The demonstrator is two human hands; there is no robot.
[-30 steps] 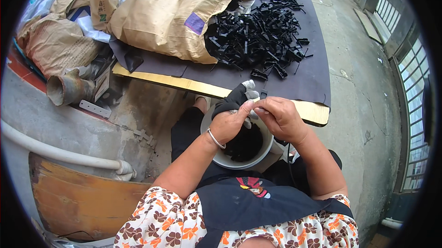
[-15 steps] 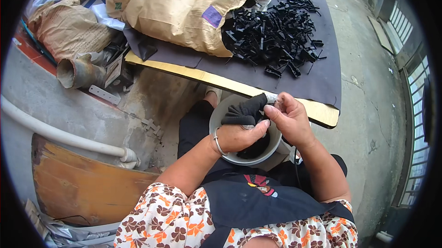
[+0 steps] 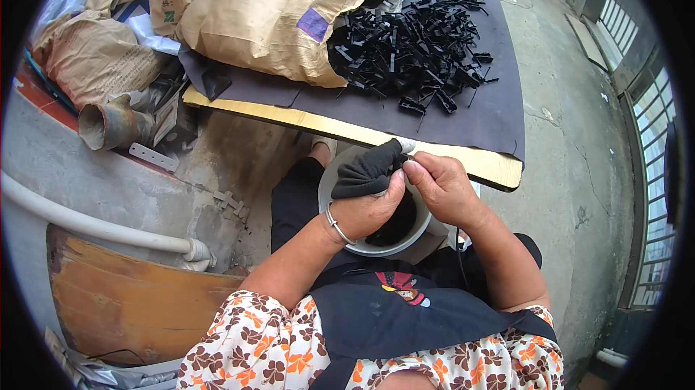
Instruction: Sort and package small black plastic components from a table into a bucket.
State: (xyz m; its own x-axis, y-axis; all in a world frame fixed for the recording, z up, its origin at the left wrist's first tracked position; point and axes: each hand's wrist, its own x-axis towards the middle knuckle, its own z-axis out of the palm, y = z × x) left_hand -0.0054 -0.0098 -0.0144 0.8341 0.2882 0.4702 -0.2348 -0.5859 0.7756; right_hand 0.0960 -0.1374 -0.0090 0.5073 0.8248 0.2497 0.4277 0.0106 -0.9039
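Note:
Over a pale round bucket (image 3: pixel 414 236), my two hands meet. A black cloth covering wraps the fingers of my left hand (image 3: pixel 368 198); its thumb is bare and a whitish patch shows at one fingertip. Between the hands is a small black plastic part (image 3: pixel 399 164), mostly hidden by the fingers. My left hand is closed around it from the left, while the thumb and forefinger of my right hand (image 3: pixel 447 186) pinch it from the right. Dark pieces (image 3: pixel 394 225) lie inside the bucket. Beyond, a large pile of black plastic parts (image 3: pixel 413 42) spreads over the table.
A big brown paper sack (image 3: pixel 260 24) lies on the dark-covered table (image 3: pixel 485 118), its mouth toward the pile. The table's yellowish front edge (image 3: pixel 318 123) is just beyond my hands. At left are a rusty pipe piece (image 3: pixel 116 123), a white pipe (image 3: pixel 94 212) and a wooden board (image 3: pixel 137 296).
The view has shifted slightly, so the table and pile appear farther left and higher. My right fingers have come closer to the left hand and closed in on the small black part.

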